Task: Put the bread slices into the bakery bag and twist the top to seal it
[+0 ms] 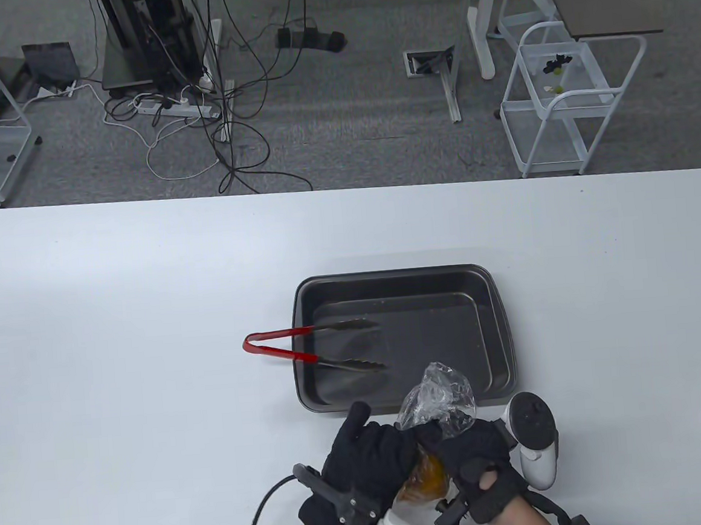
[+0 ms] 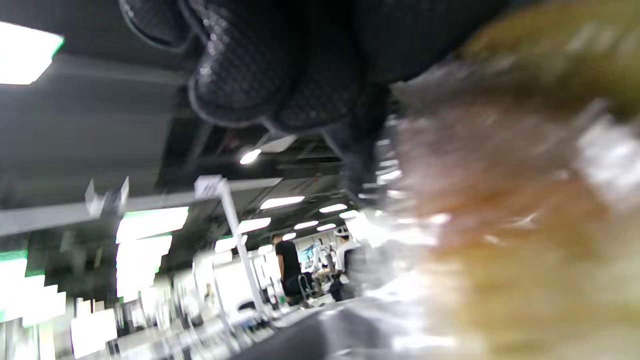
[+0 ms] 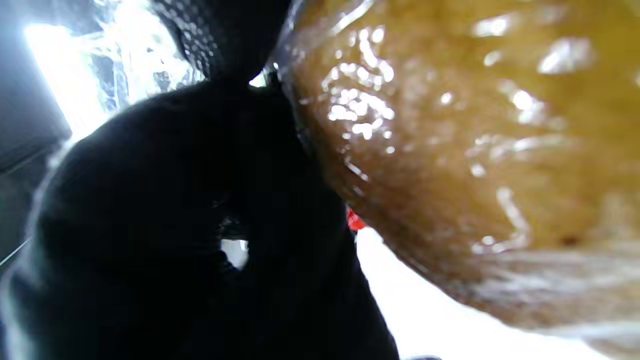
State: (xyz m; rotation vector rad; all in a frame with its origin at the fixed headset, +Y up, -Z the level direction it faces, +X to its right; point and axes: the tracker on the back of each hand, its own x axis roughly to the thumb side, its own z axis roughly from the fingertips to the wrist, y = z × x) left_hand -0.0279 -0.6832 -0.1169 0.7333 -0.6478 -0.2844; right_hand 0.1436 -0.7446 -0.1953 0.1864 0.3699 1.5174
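Observation:
A clear bakery bag [image 1: 437, 401] with golden-brown bread [image 1: 425, 481] inside is held up at the table's near edge, between both gloved hands. My left hand [image 1: 372, 455] wraps around the bag's left side, one finger pointing up. My right hand [image 1: 471, 450] grips the bag's gathered neck, and the crumpled top fans out above it. Up close, the bread in the bag [image 3: 475, 135] fills the right wrist view beside my curled right fingers [image 3: 200, 210]. In the left wrist view the bag [image 2: 510, 210] shows as a blur below my left fingers [image 2: 280, 65].
A dark baking tray [image 1: 501, 323] sits just beyond the hands, with red-handled tongs [image 1: 308, 346] lying over its left rim. The white table [image 1: 119, 329] stretches wide to the left and right. Carts and cables stand on the floor beyond.

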